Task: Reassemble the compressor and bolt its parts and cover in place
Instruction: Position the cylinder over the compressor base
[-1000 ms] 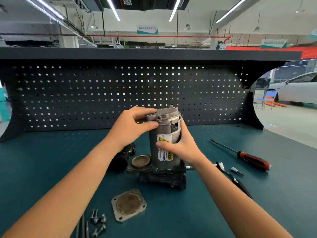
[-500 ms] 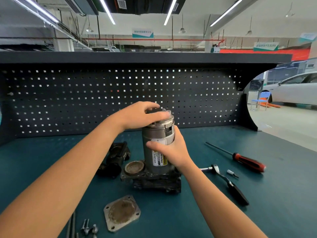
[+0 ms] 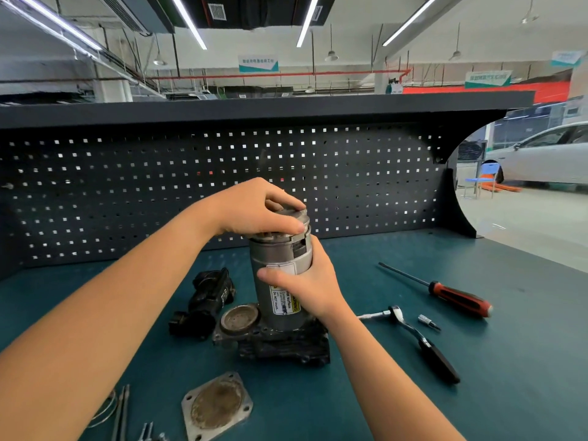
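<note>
On compressor point(image 3: 280, 253) label point(image 3: 284, 305): "Hot surface."

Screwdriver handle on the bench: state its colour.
The screwdriver handle is red and black, best in the head view.

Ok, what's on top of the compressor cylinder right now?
A grey metal end piece sits on the compressor cylinder, gripped from above by the left hand. The right hand holds the cylinder's side. The left hand covers most of the piece's top face.

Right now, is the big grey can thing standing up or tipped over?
Upright: the compressor cylinder stands straight on its dark base on the bench.
</note>
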A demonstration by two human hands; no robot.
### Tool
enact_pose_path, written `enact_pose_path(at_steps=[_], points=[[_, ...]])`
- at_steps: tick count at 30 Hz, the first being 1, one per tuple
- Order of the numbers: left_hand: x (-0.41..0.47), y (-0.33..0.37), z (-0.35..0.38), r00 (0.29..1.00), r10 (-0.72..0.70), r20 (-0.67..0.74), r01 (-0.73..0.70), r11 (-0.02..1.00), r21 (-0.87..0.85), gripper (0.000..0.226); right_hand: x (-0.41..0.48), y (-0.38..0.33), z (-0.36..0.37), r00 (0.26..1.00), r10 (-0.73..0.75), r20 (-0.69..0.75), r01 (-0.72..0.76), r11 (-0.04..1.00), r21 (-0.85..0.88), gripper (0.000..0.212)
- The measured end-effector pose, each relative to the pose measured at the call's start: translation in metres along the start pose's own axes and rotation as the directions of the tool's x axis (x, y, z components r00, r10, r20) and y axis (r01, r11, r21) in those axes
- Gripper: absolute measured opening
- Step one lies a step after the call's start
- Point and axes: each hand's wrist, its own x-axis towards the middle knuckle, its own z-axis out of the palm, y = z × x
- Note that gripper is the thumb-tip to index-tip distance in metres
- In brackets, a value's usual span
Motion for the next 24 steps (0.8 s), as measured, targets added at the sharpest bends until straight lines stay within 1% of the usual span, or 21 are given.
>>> enact_pose_path(at_steps=[3,5,7,10,12,17,18,19,21,22,23,24], points=[[0.0,0.002,-0.001,1.0,-0.003,0.0,0.003,1.0,0.001,0.03,-0.001,-0.002,0.0,1.0,0.003,0.008,-0.003,1.0,0.0,0.071],[0.0,0.001,-0.002,1.0,0.011,0.009,-0.012,1.0,0.021,0.031,-0.001,-0.002,0.0,1.0,0.005,0.012,-0.005,1.0,-0.002,0.071],[0.0,0.001,-0.005,0.999,0.007,0.052,-0.011,0.998,0.069,0.038,-0.001,-0.003,0.0,1.0,0.007,0.016,-0.007,1.0,-0.001,0.071],[-0.002,-0.003,-0.008,0.982,-0.021,0.188,-0.012,0.985,0.173,0.061,-0.002,-0.002,-0.001,1.0,0.011,0.022,-0.011,1.0,0.007,0.071],[-0.004,-0.007,-0.01,0.978,-0.011,0.21,-0.031,0.98,0.194,0.063,-0.002,-0.003,-0.001,0.999,0.017,0.03,-0.017,1.0,0.002,0.072],[-0.004,-0.009,-0.012,0.986,0.024,0.168,-0.048,0.988,0.145,0.047,-0.002,-0.003,-0.002,0.999,0.014,0.034,-0.014,1.0,0.007,0.074],[-0.003,-0.008,-0.015,0.991,0.037,0.129,-0.051,0.993,0.109,0.044,-0.002,-0.003,-0.002,0.999,0.01,0.031,-0.011,1.0,0.012,0.074],[-0.004,-0.005,-0.02,0.997,0.056,0.06,-0.059,0.997,0.055,0.043,-0.002,-0.002,-0.002,1.0,0.005,0.026,-0.006,1.0,0.012,0.073],[-0.006,0.002,-0.038,0.989,0.093,-0.112,-0.1,0.993,-0.055,0.049,-0.002,0.0,-0.002,1.0,0.0,0.024,0.0,1.0,0.005,0.069],[-0.007,0.007,-0.048,0.98,0.11,-0.165,-0.123,0.99,-0.074,0.053,-0.002,0.0,-0.002,1.0,-0.001,0.025,0.001,1.0,0.005,0.068],[-0.01,0.011,-0.056,0.976,0.124,-0.178,-0.137,0.989,-0.062,0.058,-0.002,0.0,-0.002,1.0,-0.001,0.026,0.0,1.0,0.004,0.067],[-0.013,0.014,-0.059,0.978,0.133,-0.157,-0.138,0.99,-0.021,0.063,-0.002,-0.001,-0.002,1.0,-0.001,0.026,0.001,1.0,0.004,0.068]])
